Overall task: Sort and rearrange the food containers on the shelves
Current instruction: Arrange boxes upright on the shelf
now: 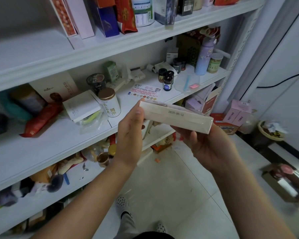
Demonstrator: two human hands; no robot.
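Grip: flat white box (176, 116) pinched at both ends, left hand (130, 133) and right hand (209, 144), held before middle shelf (59, 135). Risk: tea tin (110, 102) toppled if shelved carelessly.

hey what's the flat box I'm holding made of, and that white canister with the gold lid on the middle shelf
Flat box: likely cardboard in clear plastic wrap, with glossy film creases along its edges. White canister: probably a metal tin, with a shiny brass-toned lid, though it could be coated paperboard.

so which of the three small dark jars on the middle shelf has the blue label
The front small dark glass jar, nearest the shelf edge; the two jars behind it lack blue labels.
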